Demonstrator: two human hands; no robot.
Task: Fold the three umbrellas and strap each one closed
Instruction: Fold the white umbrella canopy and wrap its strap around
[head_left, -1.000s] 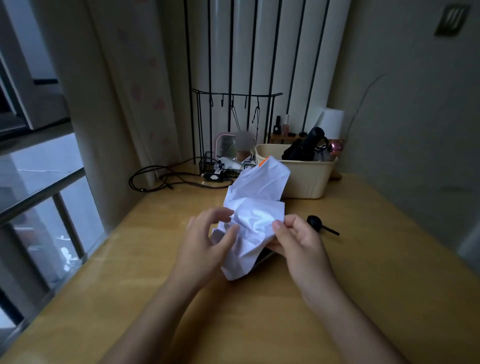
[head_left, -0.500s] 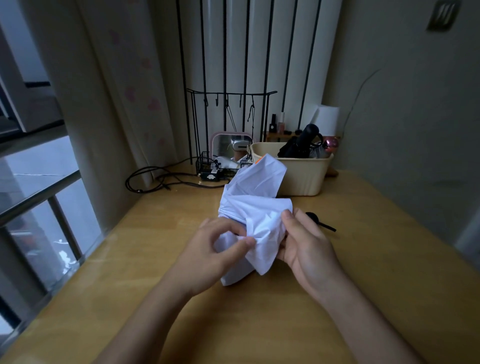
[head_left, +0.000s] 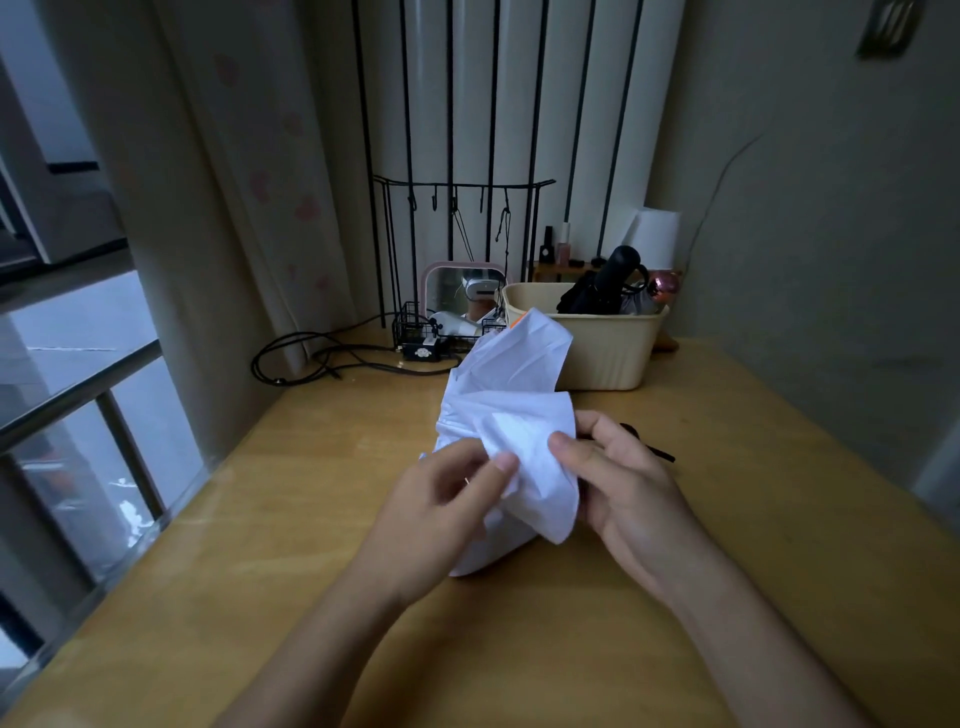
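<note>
I see wooden table. Beige tub at 1 o'clock, far end. Black wire rack at 12. Black cables at 11. Small black stick thing at 3. White umbrella in middle, low end on wood.

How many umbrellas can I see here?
3. The white umbrella is gripped by the left hand and right hand; a black umbrella stands in the beige basket; a grey umbrella, seemingly, lies beside it. The basket may hide more.
</note>
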